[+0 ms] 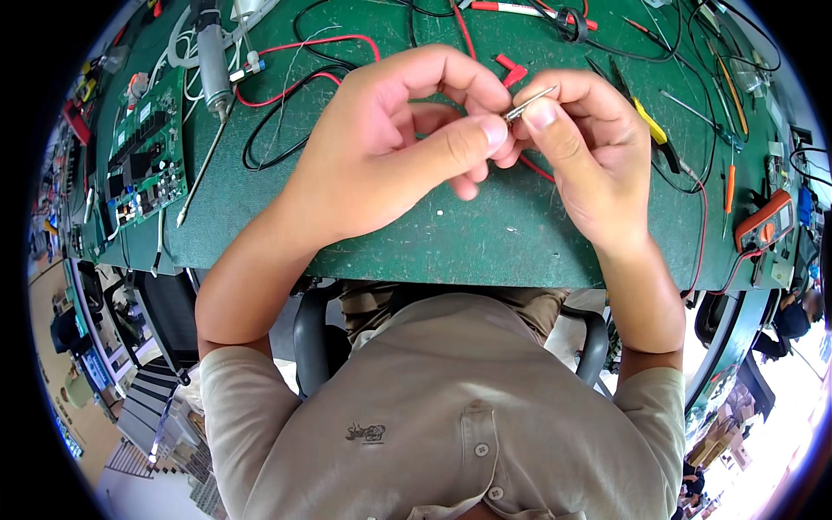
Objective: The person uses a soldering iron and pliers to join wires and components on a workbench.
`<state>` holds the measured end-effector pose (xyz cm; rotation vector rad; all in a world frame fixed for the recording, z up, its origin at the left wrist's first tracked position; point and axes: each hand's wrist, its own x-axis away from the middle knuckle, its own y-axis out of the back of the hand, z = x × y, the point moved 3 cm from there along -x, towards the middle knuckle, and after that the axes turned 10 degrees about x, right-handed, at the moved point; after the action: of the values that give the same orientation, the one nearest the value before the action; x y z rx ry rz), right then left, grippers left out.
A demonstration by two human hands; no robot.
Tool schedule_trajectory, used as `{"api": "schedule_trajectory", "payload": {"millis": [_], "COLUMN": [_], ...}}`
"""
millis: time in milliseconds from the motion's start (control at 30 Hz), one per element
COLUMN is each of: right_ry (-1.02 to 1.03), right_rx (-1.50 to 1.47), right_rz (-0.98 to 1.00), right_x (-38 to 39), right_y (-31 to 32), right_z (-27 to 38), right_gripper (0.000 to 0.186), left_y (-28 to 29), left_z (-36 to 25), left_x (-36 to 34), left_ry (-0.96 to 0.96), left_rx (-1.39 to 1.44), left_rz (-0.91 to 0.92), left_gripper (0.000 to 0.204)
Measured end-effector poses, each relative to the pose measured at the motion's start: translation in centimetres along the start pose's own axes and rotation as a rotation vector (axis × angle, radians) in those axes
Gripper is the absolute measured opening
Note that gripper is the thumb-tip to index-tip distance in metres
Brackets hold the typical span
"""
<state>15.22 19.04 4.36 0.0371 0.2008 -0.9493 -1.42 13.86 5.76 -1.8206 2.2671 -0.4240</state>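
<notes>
Above the table, both of my hands meet at a thin, pointed metal pin [529,102]. Thumb and fingers of my left hand [394,143] pinch its lower end, and part of the pin there is hidden by the fingertips. My right hand [589,143] grips it between thumb and index finger, with the sharp tip poking out past the thumb. Just beyond the fingers lies a red plug cover [512,69]. A red wire [536,168] shows below the fingers; whether it joins the pin I cannot tell.
On the green table [416,238], a circuit board [147,160] and a grey cylindrical tool [211,56] lie to the left. Black and red cables [299,82] spread behind my hands. Yellow-handled pliers [652,126], an orange screwdriver [730,186] and an orange multimeter [765,223] are on the right.
</notes>
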Motion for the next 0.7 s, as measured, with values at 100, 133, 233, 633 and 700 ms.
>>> {"api": "schedule_trajectory", "payload": {"millis": [100,133,233,633,700], "right_ry": [0.092,0.129,0.191,0.198,0.213], "right_rx": [0.067,0.104,0.142,0.120,0.135], "right_rz": [-0.001,-0.002,-0.008,0.092,0.095], "right_x": [0.02,-0.07,-0.16,-0.12,-0.08], "right_y": [-0.22,-0.16,-0.08,-0.31,-0.34], "right_z": [0.24,0.19,0.07,0.20,0.18], "right_gripper": [0.014,0.013,0.013,0.015,0.014], "left_y": [-0.07,-0.05,-0.20,-0.10,-0.03], "left_z": [0.80,0.88,0.70,0.64,0.62], "left_x": [-0.43,-0.45,-0.36,-0.12,-0.15], "left_ry": [-0.021,-0.006,0.051,-0.008,-0.008], "left_rx": [0.102,0.134,0.149,0.014,0.028], "left_rz": [-0.003,0.002,0.019,0.026,0.041], "left_gripper": [0.014,0.013,0.014,0.015,0.015]}}
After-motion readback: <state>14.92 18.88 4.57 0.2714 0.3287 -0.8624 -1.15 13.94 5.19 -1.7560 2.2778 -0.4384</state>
